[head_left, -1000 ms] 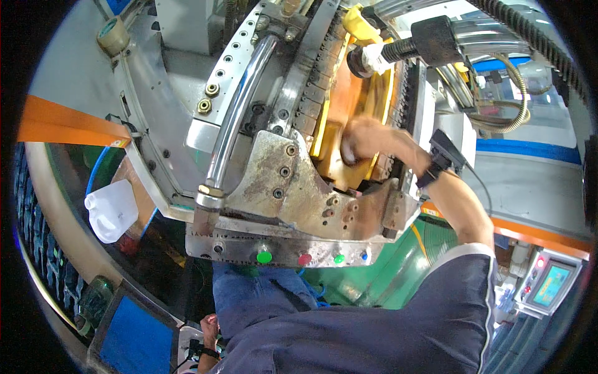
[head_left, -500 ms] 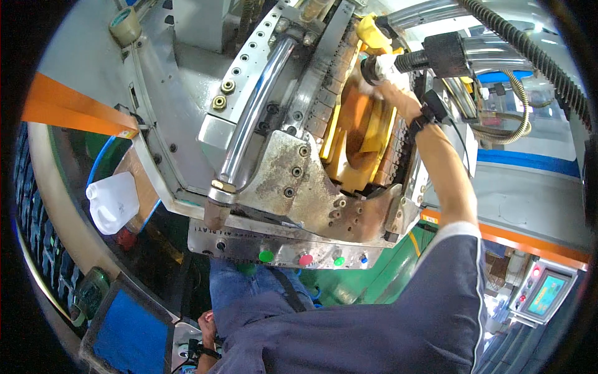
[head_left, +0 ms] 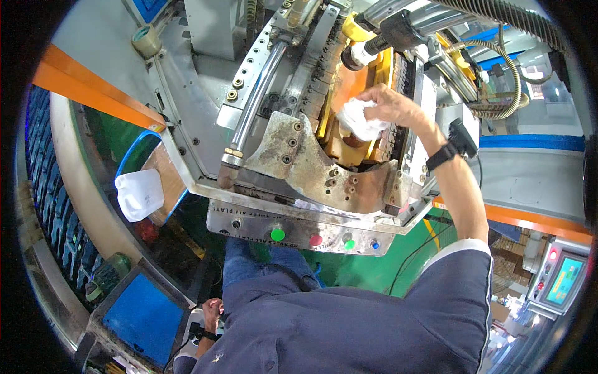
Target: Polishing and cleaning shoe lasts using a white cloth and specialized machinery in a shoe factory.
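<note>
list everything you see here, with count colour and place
white cloth: 1, white, bunched in the right hand on the brass-coloured mould
mould: 1, brass-orange, centre of the machine
metal plate: 1, stained grey, left of the mould
push buttons: 4, two green, one red, one blue, front panel
plastic jug: 1, white, lower left
tape roll: 1, greenish, top left
control screen: 1, teal, lower right
wristwatch: 1, black, right wrist
right hand: 1, over the mould
left hand: 1, low by the leg

Bright even light, sharp centre, fisheye-bent dark rim.
</note>
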{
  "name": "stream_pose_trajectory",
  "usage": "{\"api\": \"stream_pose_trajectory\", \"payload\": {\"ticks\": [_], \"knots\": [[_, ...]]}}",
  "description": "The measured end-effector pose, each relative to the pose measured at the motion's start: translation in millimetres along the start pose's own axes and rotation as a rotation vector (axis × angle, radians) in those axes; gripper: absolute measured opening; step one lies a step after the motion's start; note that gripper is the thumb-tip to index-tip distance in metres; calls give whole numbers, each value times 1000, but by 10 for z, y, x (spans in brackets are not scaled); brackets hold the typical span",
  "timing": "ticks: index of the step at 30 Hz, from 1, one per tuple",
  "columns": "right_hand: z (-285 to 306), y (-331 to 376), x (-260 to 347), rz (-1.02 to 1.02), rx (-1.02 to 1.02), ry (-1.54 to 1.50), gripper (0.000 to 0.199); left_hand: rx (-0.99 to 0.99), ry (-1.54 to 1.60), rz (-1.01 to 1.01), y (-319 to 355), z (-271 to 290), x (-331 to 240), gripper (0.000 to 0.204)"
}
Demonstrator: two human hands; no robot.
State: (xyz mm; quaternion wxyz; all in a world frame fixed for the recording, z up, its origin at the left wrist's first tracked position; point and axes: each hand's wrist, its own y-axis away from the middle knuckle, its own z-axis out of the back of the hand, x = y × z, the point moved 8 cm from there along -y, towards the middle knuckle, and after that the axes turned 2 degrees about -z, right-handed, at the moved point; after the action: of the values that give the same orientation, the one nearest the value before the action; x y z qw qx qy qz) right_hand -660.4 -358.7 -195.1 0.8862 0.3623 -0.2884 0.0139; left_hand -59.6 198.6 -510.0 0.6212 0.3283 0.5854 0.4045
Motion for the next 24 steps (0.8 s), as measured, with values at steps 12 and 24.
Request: {"api": "stream_pose_trajectory", "payload": {"ticks": [12,24], "knots": [[-251,480,375,516,-369,118,35,4,-19,7,-128,-62,65,24],[907,-1157,-793,180,-993,-159,35,-43,-120,-36,104,-44,-68,19]]}}
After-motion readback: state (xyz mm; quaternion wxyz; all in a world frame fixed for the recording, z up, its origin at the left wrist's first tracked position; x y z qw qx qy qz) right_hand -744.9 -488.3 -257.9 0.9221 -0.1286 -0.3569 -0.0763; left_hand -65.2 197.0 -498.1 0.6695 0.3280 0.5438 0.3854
